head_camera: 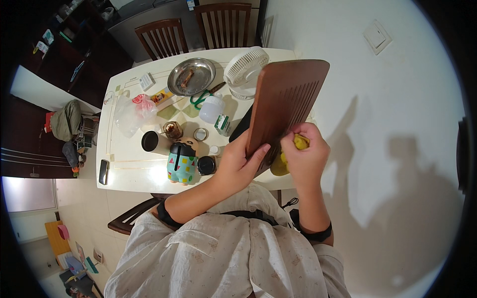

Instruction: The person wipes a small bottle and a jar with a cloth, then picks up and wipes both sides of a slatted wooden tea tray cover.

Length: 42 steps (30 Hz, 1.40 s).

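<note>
My left hand [240, 156] grips the near left edge of a brown wooden board [285, 93], its thumb lying across the face. The board is held up at a tilt over the right end of the table and has a row of parallel grooves or slots. A yellow cloth [301, 142] is bunched in my right hand [308, 158], which presses against the board's right side near the lower end. Part of the cloth [278, 166] hangs below that hand. The board's far side and the fingers behind it are hidden.
On the white table [130, 175] are a white fan [246, 67], a steel dish [175, 79], green-handled scissors [197, 100], a white plastic bottle [211, 108], a figurine [182, 165], jars, a tumbler [150, 141] and a plastic bag [128, 117]. A wall [372, 111] rises close at the right.
</note>
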Tool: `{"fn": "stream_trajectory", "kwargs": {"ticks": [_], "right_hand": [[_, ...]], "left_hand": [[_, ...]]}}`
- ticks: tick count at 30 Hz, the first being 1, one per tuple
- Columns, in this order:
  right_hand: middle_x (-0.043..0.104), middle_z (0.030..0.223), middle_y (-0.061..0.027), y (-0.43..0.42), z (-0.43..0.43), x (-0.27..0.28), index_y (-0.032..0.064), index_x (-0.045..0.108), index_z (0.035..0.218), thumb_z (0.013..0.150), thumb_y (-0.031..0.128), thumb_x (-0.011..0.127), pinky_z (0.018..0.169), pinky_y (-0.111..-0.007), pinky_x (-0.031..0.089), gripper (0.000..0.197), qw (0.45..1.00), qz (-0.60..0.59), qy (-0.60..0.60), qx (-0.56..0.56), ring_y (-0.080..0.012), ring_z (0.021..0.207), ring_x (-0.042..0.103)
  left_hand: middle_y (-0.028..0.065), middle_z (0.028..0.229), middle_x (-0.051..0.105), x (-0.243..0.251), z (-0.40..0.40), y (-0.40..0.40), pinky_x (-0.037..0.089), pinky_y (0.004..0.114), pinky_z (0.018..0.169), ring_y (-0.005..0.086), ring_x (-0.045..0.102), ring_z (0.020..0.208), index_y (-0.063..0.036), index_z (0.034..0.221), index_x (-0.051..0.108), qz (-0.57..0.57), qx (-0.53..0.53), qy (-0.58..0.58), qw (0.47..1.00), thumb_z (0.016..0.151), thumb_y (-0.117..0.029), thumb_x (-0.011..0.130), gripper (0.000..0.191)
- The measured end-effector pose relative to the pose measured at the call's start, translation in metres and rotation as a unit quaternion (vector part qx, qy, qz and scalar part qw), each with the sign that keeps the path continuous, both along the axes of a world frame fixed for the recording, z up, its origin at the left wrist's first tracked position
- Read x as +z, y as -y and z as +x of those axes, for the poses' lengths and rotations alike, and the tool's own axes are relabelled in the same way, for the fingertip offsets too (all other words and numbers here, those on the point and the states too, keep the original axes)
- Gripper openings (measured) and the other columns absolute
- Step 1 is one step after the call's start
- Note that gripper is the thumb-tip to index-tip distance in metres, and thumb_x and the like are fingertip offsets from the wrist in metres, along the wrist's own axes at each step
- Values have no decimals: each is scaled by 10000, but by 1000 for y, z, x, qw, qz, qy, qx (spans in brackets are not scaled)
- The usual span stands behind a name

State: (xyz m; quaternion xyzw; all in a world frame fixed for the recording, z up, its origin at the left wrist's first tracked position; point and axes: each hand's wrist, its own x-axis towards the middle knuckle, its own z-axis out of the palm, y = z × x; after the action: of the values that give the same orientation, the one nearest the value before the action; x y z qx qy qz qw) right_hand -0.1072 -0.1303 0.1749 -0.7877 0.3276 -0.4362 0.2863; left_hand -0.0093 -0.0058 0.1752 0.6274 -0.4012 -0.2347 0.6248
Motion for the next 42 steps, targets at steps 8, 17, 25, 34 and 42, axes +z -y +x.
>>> {"fn": "stream_trajectory", "kwargs": {"ticks": [8,17,25,34,42], "right_hand": [[643,674,-48,47,-51,3,12,652,865,822,151,685,590,-293,472,150,962,88,-226,-123,-123,560,554],[515,598,5,37,-50,9,50,681,1081,844,165,715,561,-243,399,265,978,183,-101,4,-75,555,447],[543,596,-53,13,-32,17,32,670,1016,750,139,765,541,-261,438,302,990,96,-96,25,-123,527,490],[639,672,-80,13,-21,4,7,627,1023,742,117,758,614,-296,515,329,995,91,-9,49,-164,587,615],[607,1225,-162,3,-50,14,-32,480,1324,968,466,471,937,-365,490,613,663,595,378,252,-218,1054,604]], "left_hand": [[76,1198,615,-13,26,-8,448,275,942,114,558,1076,33,1275,501,-83,-1,-190,978,962,-72,575,338],[79,1181,624,-6,39,-14,476,300,916,128,587,1046,10,1253,500,-114,-8,-262,958,958,-91,594,326],[77,1183,625,-9,35,-20,473,294,911,119,582,1042,8,1259,503,-128,-35,-242,961,960,-106,597,333],[156,1232,610,-13,35,-27,438,424,1010,259,576,1178,3,1304,522,-199,-116,8,973,915,4,592,396],[63,1209,662,18,39,-13,370,585,1072,280,607,1158,-139,1141,671,-166,-104,525,829,847,-119,640,296]]}}
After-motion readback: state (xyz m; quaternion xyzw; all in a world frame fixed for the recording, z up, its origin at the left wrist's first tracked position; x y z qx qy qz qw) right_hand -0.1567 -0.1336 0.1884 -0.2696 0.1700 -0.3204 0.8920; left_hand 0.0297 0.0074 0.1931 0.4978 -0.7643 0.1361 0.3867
